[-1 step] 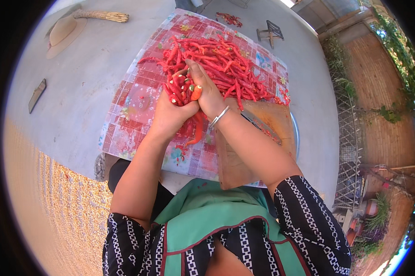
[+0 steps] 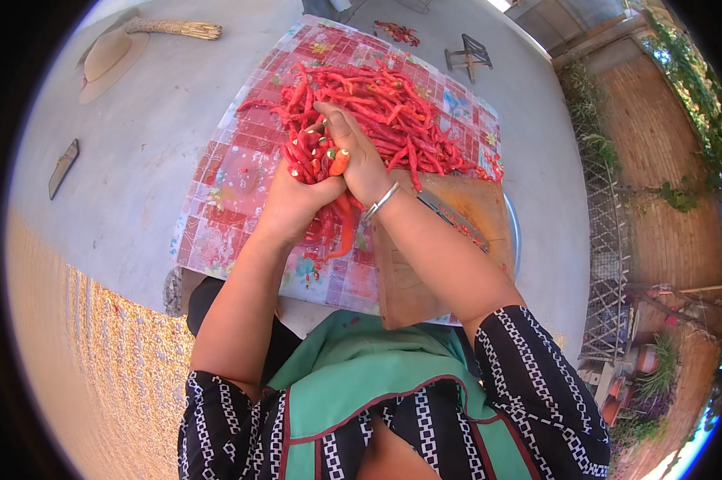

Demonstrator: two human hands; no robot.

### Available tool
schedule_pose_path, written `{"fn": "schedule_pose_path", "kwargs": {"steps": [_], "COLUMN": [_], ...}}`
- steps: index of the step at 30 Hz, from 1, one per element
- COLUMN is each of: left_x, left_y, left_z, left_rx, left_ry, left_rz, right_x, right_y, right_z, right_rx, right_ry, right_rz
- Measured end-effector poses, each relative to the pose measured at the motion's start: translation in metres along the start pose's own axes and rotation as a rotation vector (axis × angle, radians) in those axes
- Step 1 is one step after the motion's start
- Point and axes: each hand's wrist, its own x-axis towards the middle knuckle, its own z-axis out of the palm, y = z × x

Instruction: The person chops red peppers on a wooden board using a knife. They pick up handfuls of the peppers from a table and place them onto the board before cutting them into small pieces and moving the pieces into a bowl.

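Note:
My left hand (image 2: 295,200) is wrapped around a bunch of red chili peppers (image 2: 317,156), with their cut stem ends facing me. An orange-red chili sticks out at the bunch's right side. My right hand (image 2: 354,156), a silver bangle at its wrist, presses along that same side, fingers long and closed together against the peppers. Chili tips (image 2: 341,228) hang out below my hands. Just beyond lies a big heap of red chilies (image 2: 393,104). Beside my right forearm a knife (image 2: 449,220) rests on a wooden cutting board (image 2: 413,276), partly hidden by that arm.
A red patterned cloth (image 2: 229,192) covers the table. Under the board's right side shows a pale round rim (image 2: 515,240). On the floor are a hat (image 2: 109,56), a straw broom (image 2: 181,30), a small folding stool (image 2: 469,58) and more chilies (image 2: 397,33). Yellow grains (image 2: 129,336) spread at lower left.
My fingers have shifted slightly around the bunch, and more chili tips show hanging below my hands. The heap, board and knife stay where they were.

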Motion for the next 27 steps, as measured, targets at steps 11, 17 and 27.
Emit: {"fn": "schedule_pose_path", "kwargs": {"steps": [11, 17, 27], "left_x": [0.010, 0.021, 0.021], "left_y": [0.017, 0.016, 0.026], "left_z": [-0.022, -0.041, -0.045], "left_rx": [-0.145, -0.201, -0.252], "left_ry": [0.107, 0.147, 0.260], "left_rz": [-0.009, 0.088, 0.122], "right_x": [-0.024, -0.029, 0.009], "right_y": [-0.011, -0.003, 0.014], "right_z": [-0.136, -0.143, -0.087], "right_rx": [-1.288, -1.268, -1.533], "right_ry": [-0.376, -0.236, -0.125], "right_rz": [-0.380, -0.623, 0.019]}}
